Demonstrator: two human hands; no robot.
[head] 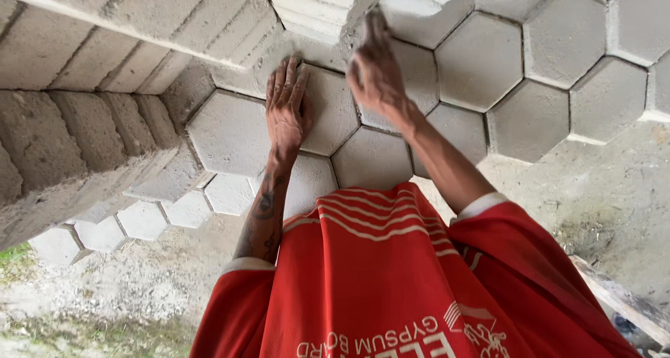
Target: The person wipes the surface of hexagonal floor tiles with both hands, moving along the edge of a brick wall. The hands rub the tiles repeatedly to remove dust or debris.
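Head view: left hand flat and open on a hexagonal paver at centre, gripping nothing. Right hand open, fingertips touching a stacked block at top. More stacked blocks upper left; red shirt filling the bottom.

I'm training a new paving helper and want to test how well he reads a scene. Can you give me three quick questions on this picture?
1. True or false: the left hand lies flat, fingers spread, on a hexagonal paver.
2. Which hand reaches furthest towards the stacked blocks? A) left B) right
3. What shape are the laid grey pavers?

Key: 1 true. 2 B, the right hand stretches up to the edge of the stack. 3 hexagonal, set edge to edge on the sandy ground.
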